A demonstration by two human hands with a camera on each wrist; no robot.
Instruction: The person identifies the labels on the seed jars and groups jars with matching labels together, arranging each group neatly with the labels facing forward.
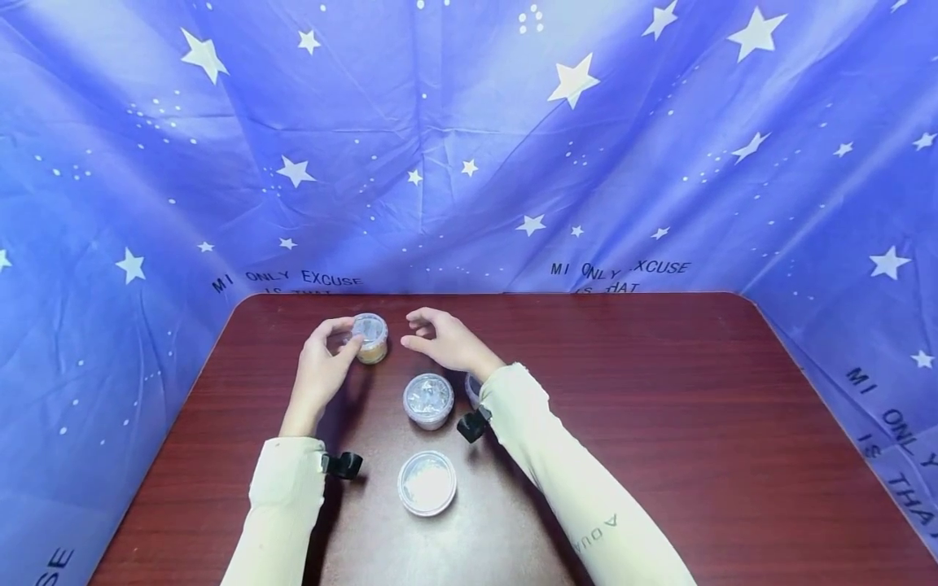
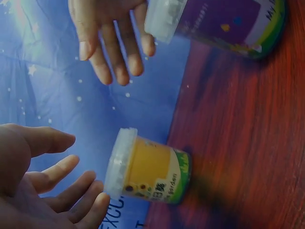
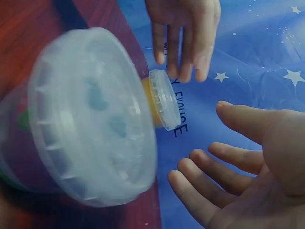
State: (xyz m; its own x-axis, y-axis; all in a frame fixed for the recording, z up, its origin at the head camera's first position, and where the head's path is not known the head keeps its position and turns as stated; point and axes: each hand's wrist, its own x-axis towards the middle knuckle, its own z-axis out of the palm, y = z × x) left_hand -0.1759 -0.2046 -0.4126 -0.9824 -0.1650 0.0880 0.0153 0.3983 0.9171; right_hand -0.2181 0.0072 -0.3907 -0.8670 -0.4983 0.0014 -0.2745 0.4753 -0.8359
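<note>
A small plastic cup with a clear lid and a yellow sunflower label [image 2: 152, 167] stands near the back of the table in the head view. My left hand [image 1: 326, 362] is right beside this yellow cup [image 1: 372, 350], thumb and fingers spread and relaxed at its lid. To the right of it my right hand [image 1: 447, 340] hovers over the table with loosely extended fingers, holding nothing. A purple-labelled cup [image 2: 224, 21] appears nearby in the left wrist view, and its white translucent lid [image 3: 93, 117] looms large in the right wrist view.
Two lidded cups stand in line toward me, a middle one [image 1: 428, 399] and a nearer one [image 1: 427, 483]. Another cup [image 1: 472, 392] is mostly hidden behind my right wrist. A blue star-printed cloth [image 1: 469, 146] rises behind the dark red table [image 1: 659, 423].
</note>
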